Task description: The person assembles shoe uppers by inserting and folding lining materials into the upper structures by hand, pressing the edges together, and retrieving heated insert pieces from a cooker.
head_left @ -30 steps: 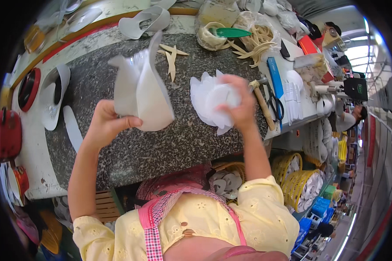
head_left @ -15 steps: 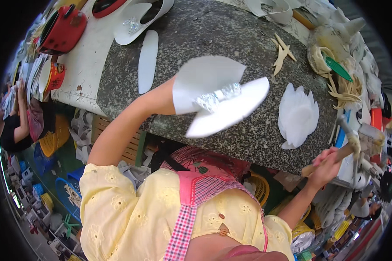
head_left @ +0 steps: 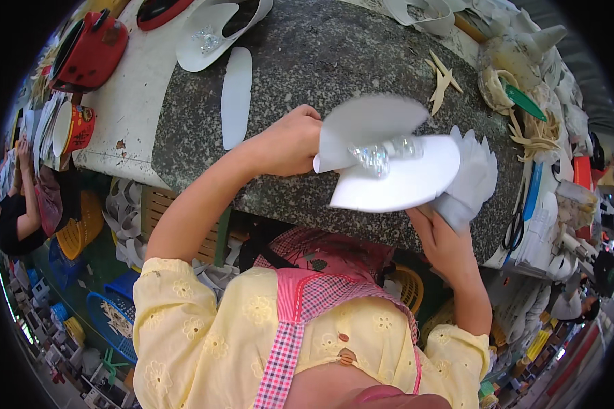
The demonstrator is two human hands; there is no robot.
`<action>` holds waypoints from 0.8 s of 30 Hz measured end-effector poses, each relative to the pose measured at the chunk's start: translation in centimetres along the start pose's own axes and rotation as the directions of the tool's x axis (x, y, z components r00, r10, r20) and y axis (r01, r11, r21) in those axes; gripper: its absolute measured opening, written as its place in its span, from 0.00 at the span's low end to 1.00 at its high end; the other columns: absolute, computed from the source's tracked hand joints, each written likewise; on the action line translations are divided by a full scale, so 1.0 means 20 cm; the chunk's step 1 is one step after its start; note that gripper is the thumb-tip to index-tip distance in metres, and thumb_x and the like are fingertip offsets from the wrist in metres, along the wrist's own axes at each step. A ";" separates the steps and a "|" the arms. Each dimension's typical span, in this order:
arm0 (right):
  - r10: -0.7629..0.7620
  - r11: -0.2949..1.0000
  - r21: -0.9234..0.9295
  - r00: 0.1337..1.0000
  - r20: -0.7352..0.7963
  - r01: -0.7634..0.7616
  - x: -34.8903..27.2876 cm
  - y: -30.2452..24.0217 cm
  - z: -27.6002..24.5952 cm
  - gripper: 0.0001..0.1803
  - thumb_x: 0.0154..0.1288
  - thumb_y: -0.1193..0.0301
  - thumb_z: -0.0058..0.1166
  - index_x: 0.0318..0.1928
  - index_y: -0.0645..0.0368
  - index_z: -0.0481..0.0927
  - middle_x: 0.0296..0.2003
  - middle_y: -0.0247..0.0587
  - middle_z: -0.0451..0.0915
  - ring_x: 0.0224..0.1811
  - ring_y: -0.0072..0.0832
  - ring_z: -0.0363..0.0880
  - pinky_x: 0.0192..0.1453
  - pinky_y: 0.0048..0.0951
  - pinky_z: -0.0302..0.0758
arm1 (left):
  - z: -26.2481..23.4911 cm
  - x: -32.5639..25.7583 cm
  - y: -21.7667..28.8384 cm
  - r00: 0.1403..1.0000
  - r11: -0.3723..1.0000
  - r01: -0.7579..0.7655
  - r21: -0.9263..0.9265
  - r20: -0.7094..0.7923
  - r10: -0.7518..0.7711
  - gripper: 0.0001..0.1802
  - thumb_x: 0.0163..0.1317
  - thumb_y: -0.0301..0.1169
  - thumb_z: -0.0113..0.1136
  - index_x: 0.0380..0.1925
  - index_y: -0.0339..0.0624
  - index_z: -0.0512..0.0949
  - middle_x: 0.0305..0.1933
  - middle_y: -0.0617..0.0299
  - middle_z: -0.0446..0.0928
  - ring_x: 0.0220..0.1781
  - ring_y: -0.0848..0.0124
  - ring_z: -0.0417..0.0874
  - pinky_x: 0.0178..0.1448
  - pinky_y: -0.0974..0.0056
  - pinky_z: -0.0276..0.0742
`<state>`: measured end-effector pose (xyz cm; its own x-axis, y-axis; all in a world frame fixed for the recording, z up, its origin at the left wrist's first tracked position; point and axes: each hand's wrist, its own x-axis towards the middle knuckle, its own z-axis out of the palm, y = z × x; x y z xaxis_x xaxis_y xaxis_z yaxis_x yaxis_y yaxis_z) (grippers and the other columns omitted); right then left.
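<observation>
My left hand [head_left: 290, 144] is closed on a white slipper [head_left: 396, 180], its broad upper flared open and a glittery bow-like ornament [head_left: 378, 157] across the middle. The slipper is held above the dark speckled stone slab. My right hand [head_left: 447, 245] is at the lower end of a fanned stack of white insoles [head_left: 481, 170], its thumb under the slipper's edge. A greyish, blurred insole [head_left: 454, 210] lies over its fingers and appears to be in its grip; the fingertips are hidden. Another white insole [head_left: 237, 99] lies flat on the slab, left of my left hand.
A white upper with glitter [head_left: 203, 39] lies at the far left, near a red pot [head_left: 92, 51] and a red paper cup [head_left: 80, 128]. Pale pointed strips [head_left: 440, 92] lie at the back right. Dark-handled scissors [head_left: 515, 232] and a blue strip [head_left: 533, 189] are at the right edge.
My right hand has moved left to the insole stack, and the hammer it held is no longer in it. My left hand has carried the slipper to the right, nearer the stack.
</observation>
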<state>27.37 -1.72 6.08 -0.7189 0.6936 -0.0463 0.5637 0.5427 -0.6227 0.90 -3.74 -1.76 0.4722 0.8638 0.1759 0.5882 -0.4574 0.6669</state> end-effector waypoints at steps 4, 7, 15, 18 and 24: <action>0.058 0.992 -0.110 0.998 0.016 -0.056 0.01 0.09 0.08 0.07 0.57 0.72 0.52 0.33 0.63 0.74 0.23 0.51 0.73 0.23 0.46 0.75 0.25 0.34 0.71 | -0.01 0.03 0.01 0.995 0.986 0.077 -0.147 -0.047 -0.085 0.13 0.46 0.32 0.63 0.36 0.48 0.78 0.35 0.61 0.78 0.38 0.62 0.76 0.54 0.58 0.63; 0.112 0.994 0.004 0.994 0.014 -0.112 0.04 -0.01 0.01 0.09 0.58 0.70 0.51 0.33 0.64 0.74 0.21 0.54 0.73 0.25 0.49 0.75 0.27 0.38 0.70 | -0.01 0.03 -0.01 0.999 0.996 0.040 -0.079 -0.024 -0.042 0.13 0.46 0.32 0.64 0.35 0.47 0.78 0.36 0.60 0.78 0.40 0.61 0.76 0.51 0.58 0.65; 0.095 0.994 0.050 0.994 0.063 -0.098 -0.10 0.18 -0.07 0.12 0.58 0.72 0.50 0.41 0.66 0.72 0.29 0.55 0.75 0.30 0.47 0.75 0.34 0.37 0.70 | -0.01 0.06 -0.04 0.999 0.994 0.004 -0.113 -0.036 -0.008 0.10 0.46 0.28 0.63 0.30 0.39 0.77 0.27 0.50 0.76 0.30 0.52 0.77 0.38 0.58 0.71; 0.385 0.907 -0.042 0.866 -0.320 -0.419 -0.30 0.46 -0.21 0.14 0.60 0.67 0.49 0.42 0.64 0.73 0.32 0.57 0.76 0.34 0.49 0.75 0.38 0.38 0.70 | -0.03 0.06 -0.01 0.988 0.894 0.153 -0.422 0.084 -0.129 0.12 0.49 0.27 0.62 0.35 0.37 0.77 0.33 0.53 0.80 0.36 0.61 0.80 0.42 0.63 0.72; 0.408 0.470 -0.492 0.675 -0.615 -0.733 -0.47 1.03 -0.36 0.15 0.63 0.62 0.45 0.43 0.60 0.68 0.35 0.54 0.75 0.34 0.54 0.74 0.37 0.45 0.70 | -0.05 0.15 0.01 0.946 0.216 0.130 -0.968 0.056 -0.318 0.19 0.55 0.28 0.60 0.47 0.34 0.71 0.46 0.59 0.76 0.48 0.68 0.76 0.53 0.62 0.71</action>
<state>48.67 6.39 -0.60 -0.0050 0.9807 0.1955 0.9918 -0.0201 0.1261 1.86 -1.08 -0.38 0.2966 0.9511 -0.0866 -0.4466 0.2183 0.8677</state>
